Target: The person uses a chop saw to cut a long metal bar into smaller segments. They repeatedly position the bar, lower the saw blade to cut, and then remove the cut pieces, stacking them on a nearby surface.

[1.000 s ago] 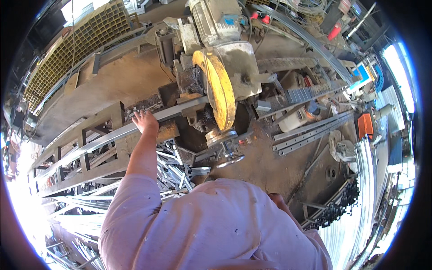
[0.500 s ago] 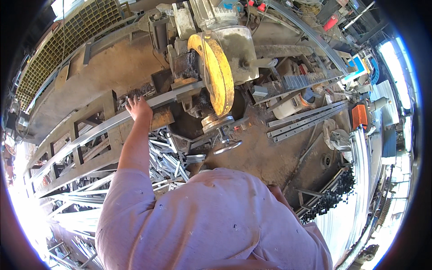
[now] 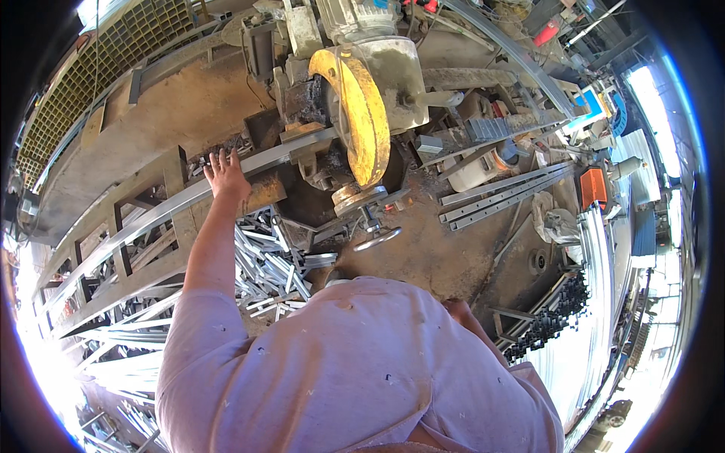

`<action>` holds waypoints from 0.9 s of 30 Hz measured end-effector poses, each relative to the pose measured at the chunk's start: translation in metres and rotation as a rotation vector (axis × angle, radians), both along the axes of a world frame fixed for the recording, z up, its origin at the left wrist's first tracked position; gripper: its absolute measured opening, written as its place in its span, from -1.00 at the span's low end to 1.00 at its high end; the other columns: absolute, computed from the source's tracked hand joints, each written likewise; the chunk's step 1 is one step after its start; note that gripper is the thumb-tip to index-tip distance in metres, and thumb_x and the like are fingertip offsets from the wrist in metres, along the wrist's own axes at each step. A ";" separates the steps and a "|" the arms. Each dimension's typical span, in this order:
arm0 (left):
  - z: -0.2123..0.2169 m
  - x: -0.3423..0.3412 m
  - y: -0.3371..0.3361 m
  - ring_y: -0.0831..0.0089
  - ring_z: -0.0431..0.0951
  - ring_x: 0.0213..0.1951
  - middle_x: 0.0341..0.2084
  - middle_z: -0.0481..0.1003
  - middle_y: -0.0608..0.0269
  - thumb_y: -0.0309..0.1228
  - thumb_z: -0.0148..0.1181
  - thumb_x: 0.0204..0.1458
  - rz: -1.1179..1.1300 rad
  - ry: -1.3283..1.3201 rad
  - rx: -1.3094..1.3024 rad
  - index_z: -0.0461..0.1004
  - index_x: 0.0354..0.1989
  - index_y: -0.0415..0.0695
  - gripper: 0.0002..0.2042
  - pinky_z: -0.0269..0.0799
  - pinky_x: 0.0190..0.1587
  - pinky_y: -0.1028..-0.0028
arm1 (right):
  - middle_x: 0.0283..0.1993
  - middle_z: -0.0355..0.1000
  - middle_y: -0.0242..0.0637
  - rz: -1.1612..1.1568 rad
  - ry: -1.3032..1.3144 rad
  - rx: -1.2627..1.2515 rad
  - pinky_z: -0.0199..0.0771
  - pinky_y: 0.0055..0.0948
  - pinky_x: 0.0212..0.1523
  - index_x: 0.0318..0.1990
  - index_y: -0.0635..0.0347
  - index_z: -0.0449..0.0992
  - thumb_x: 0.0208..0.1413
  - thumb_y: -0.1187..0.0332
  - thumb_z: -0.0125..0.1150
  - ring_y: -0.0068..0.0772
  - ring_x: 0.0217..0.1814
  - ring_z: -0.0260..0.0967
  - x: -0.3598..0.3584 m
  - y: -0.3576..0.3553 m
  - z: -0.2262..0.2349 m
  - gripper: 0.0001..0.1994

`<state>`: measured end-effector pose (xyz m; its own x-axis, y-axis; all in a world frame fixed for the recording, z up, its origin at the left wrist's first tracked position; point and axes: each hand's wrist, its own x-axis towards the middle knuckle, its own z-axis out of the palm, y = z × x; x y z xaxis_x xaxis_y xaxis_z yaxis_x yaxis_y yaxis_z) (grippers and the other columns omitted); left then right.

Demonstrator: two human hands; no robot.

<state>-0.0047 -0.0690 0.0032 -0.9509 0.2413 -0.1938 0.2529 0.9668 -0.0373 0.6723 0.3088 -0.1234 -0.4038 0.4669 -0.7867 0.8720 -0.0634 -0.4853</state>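
Observation:
My left hand reaches forward and rests on a long grey metal bar, fingers spread across its far side. The bar runs from the lower left up to a cut-off saw, ending at the yellow blade guard. A vise-like clamp stands around the bar close to the guard, with a metal handwheel in front of it. My right hand shows only in small part beside my shirt, its fingers hidden.
Under the bar is a steel frame. Short cut metal pieces lie heaped below it. Several long perforated bars lie on the floor to the right, near a bundle of tubes. A motor housing sits behind the guard.
The whole view has shifted slightly. My left hand stays on the bar, its fingers now looking straighter and more stretched out. The bar remains at the saw.

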 end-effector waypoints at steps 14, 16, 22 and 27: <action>0.019 0.013 0.010 -0.07 -0.39 0.56 0.57 -0.28 0.05 -0.30 0.33 -0.16 0.052 -0.094 -0.015 -0.25 0.57 0.07 0.09 -0.46 0.51 -0.09 | -0.30 0.58 -0.35 -0.042 -0.136 -0.010 0.41 -0.34 -0.42 0.01 0.14 0.55 0.26 0.11 0.22 -0.45 -0.45 0.44 -0.050 0.001 0.027 -0.67; 0.022 0.016 0.014 -0.08 -0.37 0.56 0.57 -0.28 0.06 -0.24 0.37 -0.16 0.048 -0.101 -0.001 -0.25 0.57 0.11 0.11 -0.43 0.51 -0.08 | -0.29 0.58 -0.34 -0.172 -0.174 -0.056 0.40 -0.35 -0.43 0.02 0.15 0.55 0.25 0.10 0.23 -0.45 -0.45 0.44 -0.054 -0.005 0.037 -0.65; 0.006 0.012 0.012 -0.10 -0.42 0.55 0.56 -0.27 0.01 -0.30 0.31 -0.12 0.054 -0.082 -0.004 -0.25 0.57 0.07 0.06 -0.47 0.50 -0.09 | -0.26 0.61 -0.30 -0.076 -0.196 -0.074 0.42 -0.37 -0.49 0.04 0.19 0.55 0.27 0.03 0.18 -0.44 -0.42 0.48 -0.067 0.003 0.025 -0.58; 0.011 0.014 0.020 -0.10 -0.40 0.55 0.56 -0.28 0.01 -0.35 0.24 -0.12 0.076 -0.085 -0.026 -0.27 0.57 0.08 0.05 -0.46 0.51 -0.06 | -0.18 0.64 -0.26 0.024 -0.181 -0.060 0.52 -0.32 -0.42 0.07 0.22 0.55 0.27 0.00 0.16 -0.40 -0.33 0.57 -0.079 0.015 0.016 -0.54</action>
